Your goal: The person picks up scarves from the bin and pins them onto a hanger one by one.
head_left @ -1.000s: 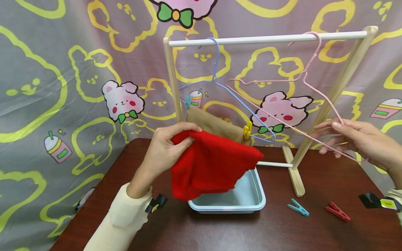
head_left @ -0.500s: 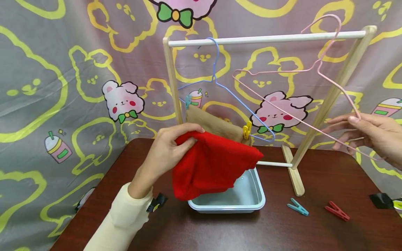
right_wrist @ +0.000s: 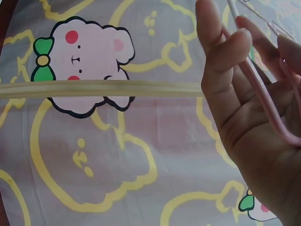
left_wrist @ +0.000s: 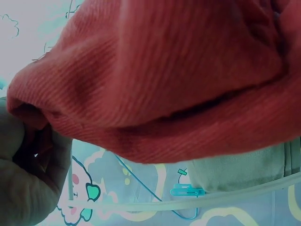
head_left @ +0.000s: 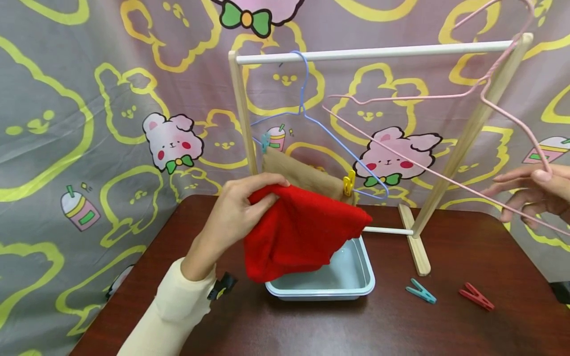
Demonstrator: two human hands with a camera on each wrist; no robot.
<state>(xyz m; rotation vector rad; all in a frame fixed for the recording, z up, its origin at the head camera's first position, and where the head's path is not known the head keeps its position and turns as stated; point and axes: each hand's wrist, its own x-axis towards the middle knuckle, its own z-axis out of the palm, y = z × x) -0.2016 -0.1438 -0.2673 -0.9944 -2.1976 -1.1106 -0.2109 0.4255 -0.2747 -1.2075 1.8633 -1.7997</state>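
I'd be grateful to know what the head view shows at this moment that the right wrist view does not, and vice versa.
Only the head view shows the left hand holding the red cloth, the basin, the blue hanger with the brown cloth, and the teal clothespin and red clothespin.

Only the right wrist view shows the right hand's palm and the pink hanger's bend beside it.

Both show part of that hand and hanger, a wooden post and the bunny-print backdrop.

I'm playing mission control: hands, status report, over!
Left hand holding red cloth. Right hand holding pink hanger, hook off rail. Brown cloth on blue hanger behind red cloth.
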